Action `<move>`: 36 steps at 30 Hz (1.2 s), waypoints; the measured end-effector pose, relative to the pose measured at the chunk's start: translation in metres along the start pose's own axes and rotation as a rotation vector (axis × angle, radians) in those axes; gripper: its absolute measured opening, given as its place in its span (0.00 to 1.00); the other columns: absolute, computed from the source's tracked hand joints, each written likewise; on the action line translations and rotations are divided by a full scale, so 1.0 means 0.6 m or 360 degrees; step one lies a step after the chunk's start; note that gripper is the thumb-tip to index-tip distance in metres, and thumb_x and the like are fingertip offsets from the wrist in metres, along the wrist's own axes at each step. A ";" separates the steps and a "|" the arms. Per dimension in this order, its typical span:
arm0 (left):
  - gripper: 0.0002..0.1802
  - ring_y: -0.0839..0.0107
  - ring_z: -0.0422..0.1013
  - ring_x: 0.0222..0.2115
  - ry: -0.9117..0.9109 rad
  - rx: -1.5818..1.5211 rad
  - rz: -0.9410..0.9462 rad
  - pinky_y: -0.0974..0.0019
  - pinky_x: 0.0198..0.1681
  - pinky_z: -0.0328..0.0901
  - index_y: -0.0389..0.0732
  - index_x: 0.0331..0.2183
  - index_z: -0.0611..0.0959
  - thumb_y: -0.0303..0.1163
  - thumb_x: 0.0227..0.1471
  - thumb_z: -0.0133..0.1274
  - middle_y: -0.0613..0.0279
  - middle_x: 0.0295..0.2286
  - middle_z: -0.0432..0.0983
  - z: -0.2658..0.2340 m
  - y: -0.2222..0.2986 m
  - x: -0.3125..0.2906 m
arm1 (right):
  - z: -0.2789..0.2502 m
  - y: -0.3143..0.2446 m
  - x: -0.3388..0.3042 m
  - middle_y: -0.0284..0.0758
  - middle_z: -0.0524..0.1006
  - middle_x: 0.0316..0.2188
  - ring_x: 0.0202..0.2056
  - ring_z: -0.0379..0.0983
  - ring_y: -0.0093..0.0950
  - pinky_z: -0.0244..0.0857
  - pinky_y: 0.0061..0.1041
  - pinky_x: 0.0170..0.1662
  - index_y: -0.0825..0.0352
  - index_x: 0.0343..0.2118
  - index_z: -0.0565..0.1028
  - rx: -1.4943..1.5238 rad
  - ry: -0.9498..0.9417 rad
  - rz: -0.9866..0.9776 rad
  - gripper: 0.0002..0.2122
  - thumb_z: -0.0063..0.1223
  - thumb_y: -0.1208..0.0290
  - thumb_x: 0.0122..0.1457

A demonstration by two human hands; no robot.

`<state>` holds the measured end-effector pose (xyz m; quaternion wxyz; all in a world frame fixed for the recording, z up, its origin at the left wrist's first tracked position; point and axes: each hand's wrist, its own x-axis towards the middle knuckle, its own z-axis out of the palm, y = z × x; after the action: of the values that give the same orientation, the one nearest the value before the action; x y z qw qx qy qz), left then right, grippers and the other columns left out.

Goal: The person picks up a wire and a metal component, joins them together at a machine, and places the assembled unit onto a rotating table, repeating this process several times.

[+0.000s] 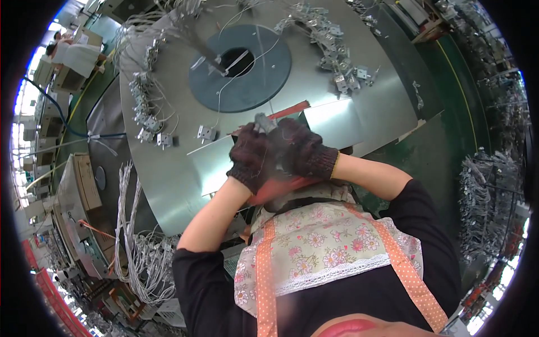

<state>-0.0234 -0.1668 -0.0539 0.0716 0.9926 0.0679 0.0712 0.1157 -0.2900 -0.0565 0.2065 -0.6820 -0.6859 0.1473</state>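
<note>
Both my hands wear dark knitted gloves and are drawn together at the near edge of the metal table [370, 121]. My left hand [250, 153] is curled at the left, and my right hand [300, 148] is curled close against it. A small grey metallic piece [265, 122] pokes out between the fingertips, pinched by both hands; its exact kind is too blurred to tell. Just beyond my hands lies a flat red strip [290, 110]. To the left, a small metal block with a wire [206, 133] sits apart on the table.
A round dark-grey disc [252, 98] with a central hole and a post [205, 51] stands mid-table. Wired metal blocks curve along the left [147, 121] and right [334, 50]. Bundled wires [149, 269] hang at lower left; more metal parts [477, 196] hang at right. Another person [76, 56] is far left.
</note>
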 end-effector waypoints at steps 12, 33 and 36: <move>0.31 0.51 0.72 0.53 0.0066 0.0126 -0.0176 0.48 0.63 0.59 0.33 0.54 0.76 0.44 0.54 0.57 0.46 0.49 0.78 -0.001 0.031 -0.002 | -0.166 0.220 -0.060 0.41 0.76 0.50 0.48 0.75 0.42 0.72 0.40 0.49 0.61 0.46 0.79 0.0314 0.0883 0.0075 0.17 0.67 0.73 0.51; 0.33 0.57 0.72 0.56 -0.0482 0.0075 -0.0436 0.50 0.64 0.57 0.36 0.54 0.76 0.50 0.55 0.54 0.47 0.52 0.76 -0.055 0.053 0.030 | -0.275 0.211 -0.211 0.36 0.76 0.46 0.43 0.74 0.25 0.70 0.27 0.41 0.68 0.53 0.73 0.2782 0.0478 0.0255 0.20 0.52 0.61 0.64; 0.29 0.54 0.72 0.53 -0.0083 0.0141 -0.0334 0.52 0.62 0.59 0.39 0.53 0.78 0.45 0.53 0.54 0.48 0.50 0.77 0.058 0.007 -0.017 | -0.250 0.139 -0.179 0.35 0.76 0.42 0.43 0.75 0.24 0.71 0.26 0.44 0.68 0.48 0.74 0.2366 0.0463 0.0251 0.18 0.54 0.60 0.61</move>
<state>-0.0276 -0.1767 -0.0884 0.0366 0.9837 0.1727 0.0344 0.2596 -0.4068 0.0252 0.6888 -0.4230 -0.3212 0.4934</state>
